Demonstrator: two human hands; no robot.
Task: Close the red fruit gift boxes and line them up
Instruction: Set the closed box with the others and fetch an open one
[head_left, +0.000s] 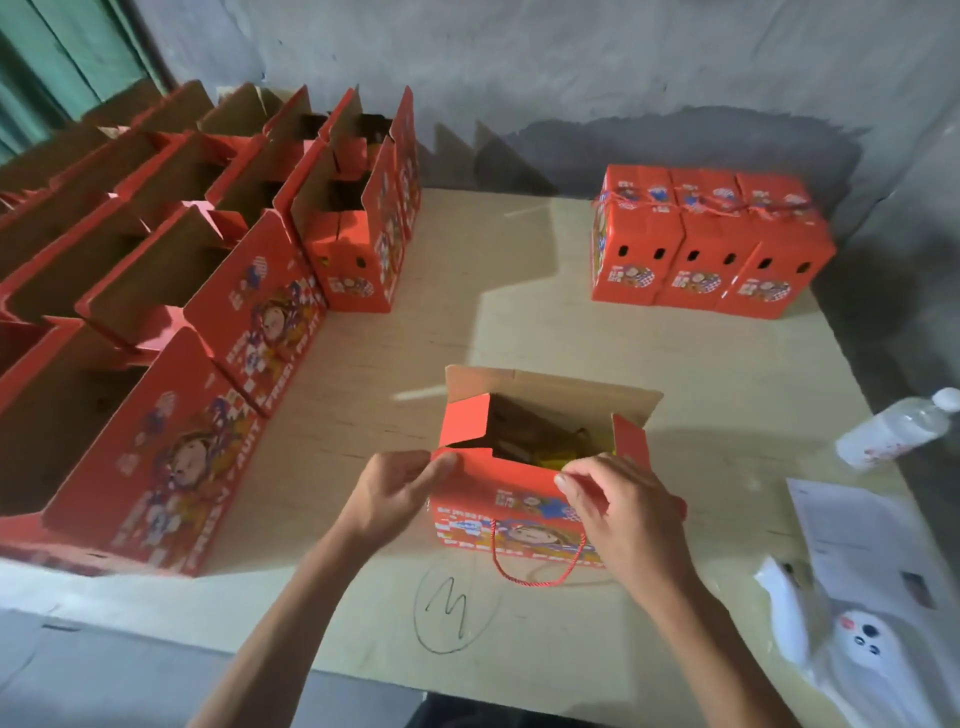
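head: open box (524, 499) between hands (395, 499)

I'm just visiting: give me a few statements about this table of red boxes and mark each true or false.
1. The box between the hands is open at the top. True.
2. Three closed boxes stand side by side at the far right. True.
3. The left hand rests flat on the table. False: it pinches the box's near flap.
4. The boxes at left are all closed. False: their tops are open.
5. The bottle stands upright. False: it lies on its side.
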